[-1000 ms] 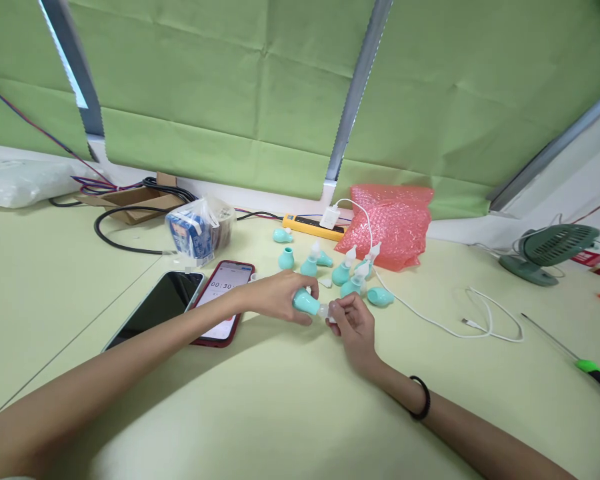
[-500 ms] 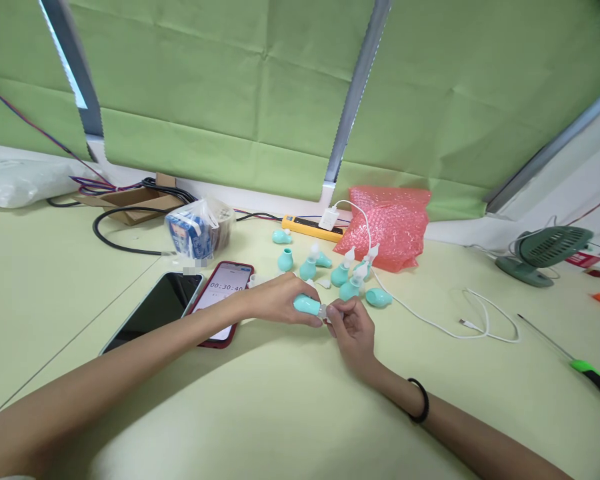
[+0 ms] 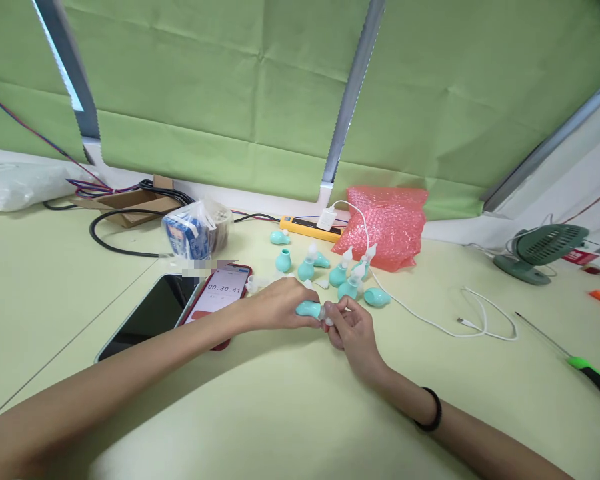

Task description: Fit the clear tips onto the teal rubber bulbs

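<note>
My left hand [image 3: 283, 303] is closed around a teal squeeze bulb [image 3: 308, 309], held on its side above the table. At the bulb's right end, my right hand [image 3: 353, 327] pinches a small translucent tip [image 3: 327, 315] against the bulb's mouth; the fingers partly hide it. Behind my hands stand several teal bulbs with clear pointed nozzles, among them a nozzled bulb [image 3: 349, 287]. An open bulb [image 3: 283, 261] without a nozzle stands farther back, and a loose bulb [image 3: 377, 297] lies to the right. Small clear pieces [image 3: 254, 285] lie partly behind my left hand.
A dark phone [image 3: 150, 313] and a red-cased phone [image 3: 220, 293] with a running timer lie under and beside my left forearm. Behind are a yellow power strip [image 3: 307, 229] and pink bubble wrap [image 3: 387, 227]. To the right are a white cable [image 3: 430, 327], a screwdriver [image 3: 593, 379] and a green fan [image 3: 545, 247].
My right hand has turned slightly and its wrist has shifted a little right and down. The tip still meets the bulb held in my left hand. The view has moved slightly.
</note>
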`<state>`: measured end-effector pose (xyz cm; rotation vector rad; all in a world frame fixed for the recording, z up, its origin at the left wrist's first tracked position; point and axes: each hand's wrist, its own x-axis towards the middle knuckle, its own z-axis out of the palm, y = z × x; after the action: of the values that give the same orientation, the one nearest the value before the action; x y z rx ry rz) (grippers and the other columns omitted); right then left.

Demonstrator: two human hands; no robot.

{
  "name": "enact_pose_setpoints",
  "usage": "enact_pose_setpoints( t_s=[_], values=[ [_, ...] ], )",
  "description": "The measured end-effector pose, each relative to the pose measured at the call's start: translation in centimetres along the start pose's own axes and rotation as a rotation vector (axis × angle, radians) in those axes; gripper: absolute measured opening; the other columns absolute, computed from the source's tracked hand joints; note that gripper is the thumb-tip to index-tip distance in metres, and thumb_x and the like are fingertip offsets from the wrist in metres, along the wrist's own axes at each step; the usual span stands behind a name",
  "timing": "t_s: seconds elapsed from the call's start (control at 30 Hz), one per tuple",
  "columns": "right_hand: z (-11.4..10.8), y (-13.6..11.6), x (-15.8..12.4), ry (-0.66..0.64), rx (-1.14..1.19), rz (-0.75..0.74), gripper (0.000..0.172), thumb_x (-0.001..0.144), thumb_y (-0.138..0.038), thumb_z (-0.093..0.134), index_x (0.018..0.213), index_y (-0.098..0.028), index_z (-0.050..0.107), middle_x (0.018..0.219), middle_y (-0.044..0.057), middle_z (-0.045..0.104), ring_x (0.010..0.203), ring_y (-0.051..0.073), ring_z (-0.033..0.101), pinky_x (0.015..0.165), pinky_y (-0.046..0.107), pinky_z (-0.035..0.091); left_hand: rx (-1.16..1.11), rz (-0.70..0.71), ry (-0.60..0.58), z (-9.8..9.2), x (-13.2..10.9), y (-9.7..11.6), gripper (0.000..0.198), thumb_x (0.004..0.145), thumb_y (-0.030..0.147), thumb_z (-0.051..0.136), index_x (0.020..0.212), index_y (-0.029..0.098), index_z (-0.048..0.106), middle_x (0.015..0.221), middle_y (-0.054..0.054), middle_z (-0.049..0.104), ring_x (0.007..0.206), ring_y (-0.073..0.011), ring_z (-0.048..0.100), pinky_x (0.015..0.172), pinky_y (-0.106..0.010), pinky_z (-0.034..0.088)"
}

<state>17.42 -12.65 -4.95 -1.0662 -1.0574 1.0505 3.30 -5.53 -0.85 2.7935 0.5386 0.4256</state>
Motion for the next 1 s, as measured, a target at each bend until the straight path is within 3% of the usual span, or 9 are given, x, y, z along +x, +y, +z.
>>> enact_pose_setpoints(
  t_s=[0.2, 0.4, 0.6, 0.8, 0.9, 1.0],
  values=[
    [-0.6, -1.4, 0.2, -0.094, 0.029, 0.22, 0.036, 0.068, -0.039, 0.06, 0.057, -0.019, 0.032, 0.044, -0.007, 0.048, 0.028, 0.0, 0.022, 0.031, 0.015, 0.01, 0.229, 0.064, -0.013, -0.1, 0.0, 0.3, 0.035, 0.078, 0.046, 0.046, 0.083, 0.013, 0.058, 0.064, -0.005, 0.061, 0.057, -0.0168, 0.057, 0.047, -0.021, 0.031],
    [-0.7, -1.6, 0.2, -0.093, 0.052, 0.429, 0.032, 0.066, -0.037, 0.06, 0.056, -0.017, 0.037, 0.045, -0.006, 0.048, 0.03, -0.001, 0.021, 0.03, 0.014, 0.01, 0.482, 0.057, -0.074, 0.2, 0.2, 1.4, 0.034, 0.078, 0.045, 0.046, 0.091, 0.015, 0.056, 0.07, -0.006, 0.061, 0.056, -0.021, 0.058, 0.044, -0.025, 0.032],
    [-0.3, -1.1, -0.3, -0.095, 0.011, 0.49, 0.031, 0.07, -0.038, 0.053, 0.055, -0.016, 0.036, 0.041, -0.006, 0.048, 0.027, -0.001, 0.024, 0.029, 0.013, 0.011, 0.468, 0.056, -0.128, -0.4, 0.0, 2.0, 0.038, 0.075, 0.05, 0.047, 0.093, 0.018, 0.055, 0.073, -0.004, 0.06, 0.057, -0.02, 0.058, 0.043, -0.024, 0.03],
    [-1.0, -1.3, 0.8, -0.197, -0.066, 0.329, 0.029, 0.075, -0.044, 0.046, 0.065, -0.018, 0.042, 0.045, -0.002, 0.053, 0.03, 0.006, 0.04, 0.031, 0.017, 0.027, 0.248, 0.044, -0.119, -2.8, -0.6, 1.5, 0.023, 0.074, 0.04, 0.051, 0.074, 0.018, 0.059, 0.062, -0.001, 0.058, 0.059, -0.0158, 0.055, 0.048, -0.022, 0.03],
    [-2.4, -1.6, 2.1, -0.111, -0.271, 0.041, 0.022, 0.073, -0.039, 0.052, 0.069, -0.018, 0.045, 0.061, 0.0, 0.056, 0.042, 0.009, 0.048, 0.039, 0.021, 0.038, 0.2, -0.028, -0.059, -3.9, -0.6, 1.0, 0.021, 0.072, 0.036, 0.053, 0.073, 0.017, 0.061, 0.065, -0.002, 0.056, 0.06, -0.0149, 0.053, 0.053, -0.021, 0.032],
    [-3.7, -1.0, 3.0, -0.056, -0.632, -0.311, 0.013, 0.075, -0.032, 0.051, 0.079, -0.019, 0.051, 0.077, 0.004, 0.057, 0.061, 0.015, 0.054, 0.05, 0.026, 0.046, 0.178, -0.061, -0.001, -4.5, -0.5, 0.6, 0.02, 0.071, 0.034, 0.053, 0.078, 0.018, 0.063, 0.07, -0.002, 0.055, 0.06, -0.0137, 0.052, 0.056, -0.021, 0.033]
  ],
)
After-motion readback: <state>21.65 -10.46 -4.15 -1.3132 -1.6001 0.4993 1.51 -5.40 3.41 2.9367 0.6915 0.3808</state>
